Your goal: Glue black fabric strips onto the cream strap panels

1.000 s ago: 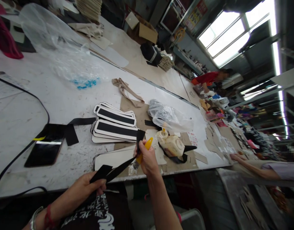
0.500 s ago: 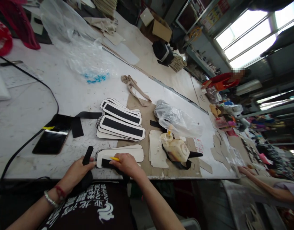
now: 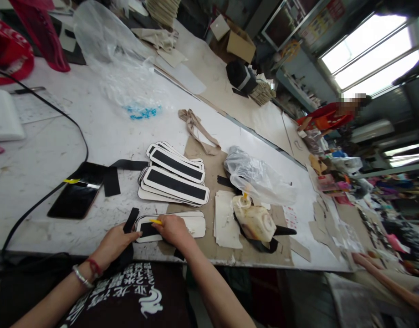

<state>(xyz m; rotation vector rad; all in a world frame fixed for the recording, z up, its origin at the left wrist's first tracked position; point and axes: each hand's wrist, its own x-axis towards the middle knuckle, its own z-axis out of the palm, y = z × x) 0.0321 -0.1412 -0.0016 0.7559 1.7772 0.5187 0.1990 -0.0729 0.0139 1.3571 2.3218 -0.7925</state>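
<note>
My left hand is closed on a black fabric strip whose end sticks up past the fingers. Its thumb tip touches the left end of a small pile of white rounded-end pieces at the table's front edge. On the top piece lies another black strip, and my right hand rests over its right part. A thin yellow stick-shaped tool pokes out of my closed right fingers; its other end is hidden. Just behind sit fanned white pieces with black strips.
A phone and a black cable lie at left. To the right are plain cream pieces, a stained plastic container and a clear plastic bag. Another person's arm reaches the table at far right.
My right hand has slid slightly left along the top white piece, with the yellow tool still in it. My left thumb lies a little farther over the piece's left end. The view has shifted slightly.
</note>
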